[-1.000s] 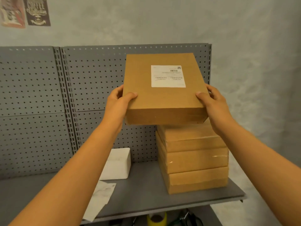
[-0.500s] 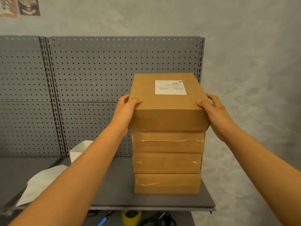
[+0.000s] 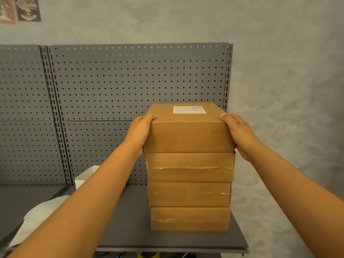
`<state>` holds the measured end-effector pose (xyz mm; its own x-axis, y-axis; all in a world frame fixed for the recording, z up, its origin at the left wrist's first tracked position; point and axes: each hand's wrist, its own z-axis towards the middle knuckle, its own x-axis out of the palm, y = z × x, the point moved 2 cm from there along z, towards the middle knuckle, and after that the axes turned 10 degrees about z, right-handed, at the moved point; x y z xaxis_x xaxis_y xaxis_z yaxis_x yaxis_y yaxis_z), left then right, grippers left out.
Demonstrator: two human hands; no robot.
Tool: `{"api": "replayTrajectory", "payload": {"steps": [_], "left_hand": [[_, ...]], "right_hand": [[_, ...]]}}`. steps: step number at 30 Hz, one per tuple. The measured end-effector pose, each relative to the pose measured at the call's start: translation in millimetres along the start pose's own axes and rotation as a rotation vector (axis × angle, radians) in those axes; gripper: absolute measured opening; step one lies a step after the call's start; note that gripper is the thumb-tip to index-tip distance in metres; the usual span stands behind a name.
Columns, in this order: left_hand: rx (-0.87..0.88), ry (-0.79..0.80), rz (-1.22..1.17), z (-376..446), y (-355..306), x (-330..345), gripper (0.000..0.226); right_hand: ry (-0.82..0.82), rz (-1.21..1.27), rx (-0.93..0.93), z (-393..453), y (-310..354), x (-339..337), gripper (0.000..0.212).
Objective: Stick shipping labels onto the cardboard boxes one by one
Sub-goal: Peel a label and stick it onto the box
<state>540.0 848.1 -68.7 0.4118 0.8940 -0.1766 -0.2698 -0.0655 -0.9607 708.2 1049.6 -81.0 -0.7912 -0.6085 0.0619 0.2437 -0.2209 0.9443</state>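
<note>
- While the labelled cardboard box sits as the top of a stack of four on the grey shelf, it is held at both ends: the left hand is wrapped on its left side with the thumb hooked over the top edge, and the right hand is wrapped on its right side in the same way.
- A white shipping label is seen stuck flat on the far part of the box's top face.
- The box is seen resting on the taped box beneath, its near edge overhanging slightly; the stack is judged to be nearly square.
- The step in hand is judged to be the setting down of a finished box on the stack.
- Next, both grips would have to be released, the hands drawn away sideways so the stack is not nudged, and a fresh label sought; loose white sheets and a white carton lie to the left on the shelf, partly hidden by the left forearm.
- Whether any unlabelled box remains cannot be told.
</note>
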Motion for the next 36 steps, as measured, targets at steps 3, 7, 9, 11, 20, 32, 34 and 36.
{"api": "replayTrajectory", "payload": {"steps": [3,7,9,11,20,32,34,36], "left_hand": [[-0.016,0.014,0.027,2,0,0,0.028],[-0.046,0.055,0.057,3,-1,1,0.027],[-0.039,0.070,0.070,5,-1,1,0.022],[-0.031,0.080,0.088,6,-2,2,0.023],[0.099,0.048,0.381,16,-5,-4,0.039],[0.758,-0.304,1.042,-25,0,-55,0.040],[0.732,-0.315,1.179,-33,18,-79,0.040],[0.662,-0.308,1.274,-40,40,-107,0.040]], "right_hand": [[-0.030,-0.022,0.006,3,-2,3,0.068],[-0.057,-0.028,0.032,6,-3,4,0.063],[-0.068,-0.058,0.021,7,-3,3,0.063],[-0.079,-0.095,0.000,7,-3,2,0.062],[-0.205,-0.309,-0.139,1,10,-1,0.056],[0.304,-0.702,-0.848,-65,39,126,0.049],[0.397,-0.681,-0.849,-78,27,156,0.050],[0.442,-0.698,-0.911,-91,11,183,0.049]]}}
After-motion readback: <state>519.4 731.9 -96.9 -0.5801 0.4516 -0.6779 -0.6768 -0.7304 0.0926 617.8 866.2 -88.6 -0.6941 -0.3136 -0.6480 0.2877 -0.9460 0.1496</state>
